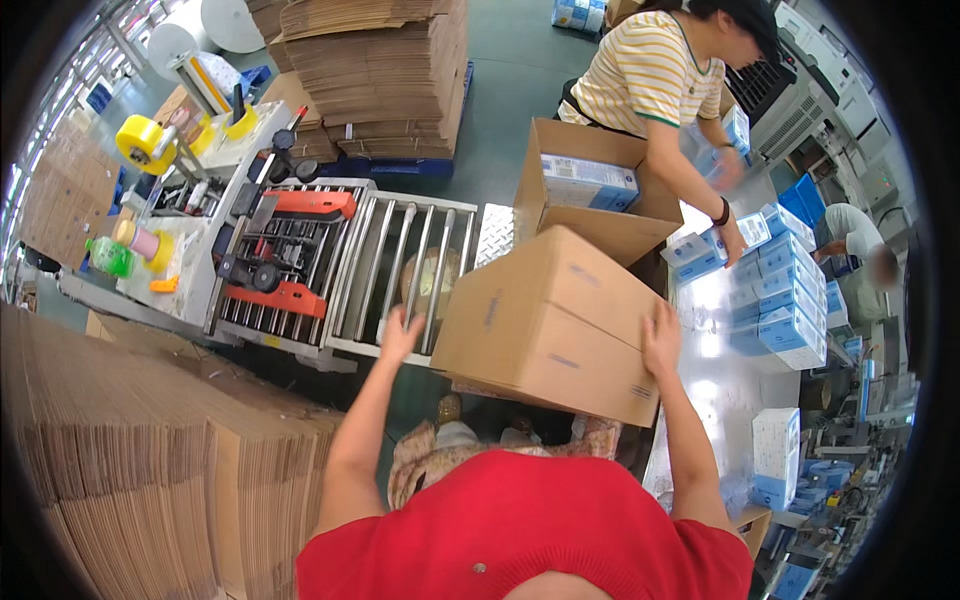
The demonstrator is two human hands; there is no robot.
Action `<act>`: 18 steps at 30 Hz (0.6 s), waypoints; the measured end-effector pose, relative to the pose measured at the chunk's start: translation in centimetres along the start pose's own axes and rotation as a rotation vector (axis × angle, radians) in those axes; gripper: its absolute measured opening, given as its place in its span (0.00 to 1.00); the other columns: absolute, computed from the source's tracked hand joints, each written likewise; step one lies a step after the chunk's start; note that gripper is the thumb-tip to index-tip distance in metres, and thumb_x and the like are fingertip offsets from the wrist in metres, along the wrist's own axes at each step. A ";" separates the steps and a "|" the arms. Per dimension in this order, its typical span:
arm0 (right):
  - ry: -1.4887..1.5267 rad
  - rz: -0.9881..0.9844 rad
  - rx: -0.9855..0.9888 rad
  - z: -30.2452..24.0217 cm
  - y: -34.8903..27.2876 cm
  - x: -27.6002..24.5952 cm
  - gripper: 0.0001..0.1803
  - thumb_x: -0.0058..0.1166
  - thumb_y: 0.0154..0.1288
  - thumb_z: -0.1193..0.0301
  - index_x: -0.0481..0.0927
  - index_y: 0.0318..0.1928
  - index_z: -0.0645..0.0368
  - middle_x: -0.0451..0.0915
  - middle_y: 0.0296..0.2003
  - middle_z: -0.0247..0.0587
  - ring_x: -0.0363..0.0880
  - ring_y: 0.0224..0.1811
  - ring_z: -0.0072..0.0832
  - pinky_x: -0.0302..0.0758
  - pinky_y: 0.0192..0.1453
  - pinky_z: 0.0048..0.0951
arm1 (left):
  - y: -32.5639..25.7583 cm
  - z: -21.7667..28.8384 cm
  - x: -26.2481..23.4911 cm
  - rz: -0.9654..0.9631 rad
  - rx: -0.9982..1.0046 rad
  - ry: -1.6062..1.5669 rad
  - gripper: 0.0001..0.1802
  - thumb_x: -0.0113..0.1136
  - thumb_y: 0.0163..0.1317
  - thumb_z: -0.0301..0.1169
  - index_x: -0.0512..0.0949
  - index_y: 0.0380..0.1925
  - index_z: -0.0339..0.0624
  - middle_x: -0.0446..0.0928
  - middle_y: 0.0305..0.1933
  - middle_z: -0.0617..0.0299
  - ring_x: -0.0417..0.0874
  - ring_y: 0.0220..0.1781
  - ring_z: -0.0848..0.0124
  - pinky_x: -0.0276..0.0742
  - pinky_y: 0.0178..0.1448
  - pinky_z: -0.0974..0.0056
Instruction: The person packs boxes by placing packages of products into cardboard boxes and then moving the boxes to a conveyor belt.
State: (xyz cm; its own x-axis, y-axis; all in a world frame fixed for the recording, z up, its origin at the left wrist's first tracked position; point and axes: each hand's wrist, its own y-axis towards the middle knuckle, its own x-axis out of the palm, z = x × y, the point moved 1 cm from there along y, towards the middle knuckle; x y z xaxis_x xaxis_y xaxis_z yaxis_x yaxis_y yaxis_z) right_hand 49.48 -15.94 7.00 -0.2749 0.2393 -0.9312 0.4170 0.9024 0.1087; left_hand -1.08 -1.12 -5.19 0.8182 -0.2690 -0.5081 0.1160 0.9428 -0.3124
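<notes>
The person in the red top stands close to the near edge of the roller conveyor (400,260). The right hand (660,342) lies flat on the right side of a closed brown box (550,325), fingers spread and pressing, not wrapped around it. The left hand (400,335) is open at the box's left side, by the rollers; it is hard to tell if it touches the box. With a hand on each side, the big box looks easier to keep steady. The box sits tilted at the conveyor's near right corner, partly over the steel table (715,370).

Flat cardboard sheets (130,450) are stacked at the person's left, within easy reach.

Farther along, a tape machine (285,250) sits over the rollers. Across the table, another person puts small blue and white boxes (780,300) into an open carton (590,185).
</notes>
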 end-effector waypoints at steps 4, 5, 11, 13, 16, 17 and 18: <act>0.380 0.007 0.434 4.0 1.6 0.2 0.36 0.38 0.68 0.46 0.62 0.64 0.61 0.63 0.62 0.58 0.60 0.66 0.49 0.58 0.67 0.39 | 2.0 -7.1 9.6 -0.279 -0.463 -0.043 0.61 0.48 0.52 0.71 0.48 0.66 0.25 0.50 0.70 0.36 0.52 0.73 0.49 0.47 0.73 0.57; 0.475 -0.017 0.520 4.6 0.7 0.1 0.36 0.37 0.68 0.45 0.62 0.64 0.62 0.64 0.62 0.59 0.60 0.66 0.49 0.57 0.67 0.39 | 1.1 -6.7 10.1 -0.301 -0.479 -0.173 0.56 0.50 0.53 0.69 0.55 0.64 0.28 0.57 0.67 0.39 0.58 0.70 0.51 0.52 0.71 0.58; 0.502 0.178 0.407 12.0 -0.9 9.2 0.37 0.40 0.67 0.44 0.66 0.60 0.65 0.70 0.57 0.53 0.68 0.59 0.40 0.63 0.64 0.34 | 2.8 -0.1 0.4 -0.072 0.017 -0.565 0.09 0.66 0.54 0.34 0.76 0.22 0.46 0.69 0.26 0.71 0.69 0.32 0.79 0.66 0.39 0.71; 1.418 -0.153 0.741 -0.5 -1.4 7.2 0.34 0.41 0.67 0.45 0.68 0.60 0.62 0.71 0.56 0.47 0.69 0.58 0.37 0.64 0.63 0.33 | -0.7 6.1 -7.6 0.159 0.109 -0.583 0.06 0.63 0.53 0.25 0.76 0.21 0.43 0.72 0.23 0.70 0.71 0.28 0.79 0.68 0.37 0.72; 1.648 -0.256 0.482 1.1 -3.7 12.4 0.36 0.41 0.67 0.44 0.64 0.63 0.59 0.68 0.59 0.44 0.67 0.61 0.36 0.66 0.63 0.34 | -8.0 20.9 -14.2 0.348 0.638 -0.400 0.07 0.62 0.50 0.17 0.74 0.21 0.39 0.72 0.25 0.68 0.73 0.29 0.79 0.67 0.34 0.73; 1.697 -0.274 0.305 1.3 -4.4 12.7 0.37 0.42 0.66 0.44 0.63 0.64 0.59 0.67 0.60 0.45 0.66 0.62 0.36 0.66 0.62 0.35 | -10.0 23.8 -13.6 0.414 0.844 -0.108 0.08 0.66 0.45 0.17 0.76 0.19 0.40 0.75 0.22 0.63 0.74 0.25 0.72 0.70 0.31 0.69; 1.773 -0.314 0.320 1.5 -4.5 12.3 0.40 0.39 0.65 0.41 0.61 0.65 0.59 0.63 0.63 0.46 0.61 0.65 0.38 0.63 0.64 0.38 | -11.6 26.3 -11.8 0.332 0.955 0.052 0.09 0.68 0.42 0.18 0.76 0.19 0.41 0.76 0.24 0.61 0.76 0.26 0.66 0.72 0.30 0.67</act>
State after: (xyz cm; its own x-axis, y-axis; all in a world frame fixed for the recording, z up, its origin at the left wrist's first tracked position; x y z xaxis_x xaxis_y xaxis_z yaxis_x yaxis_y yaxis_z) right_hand 45.52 -17.63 -5.48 -0.7656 0.3398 0.5463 0.2467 0.9393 -0.2384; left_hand 2.74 -3.73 25.57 0.8680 0.0483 -0.4942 0.3081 0.7281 0.6123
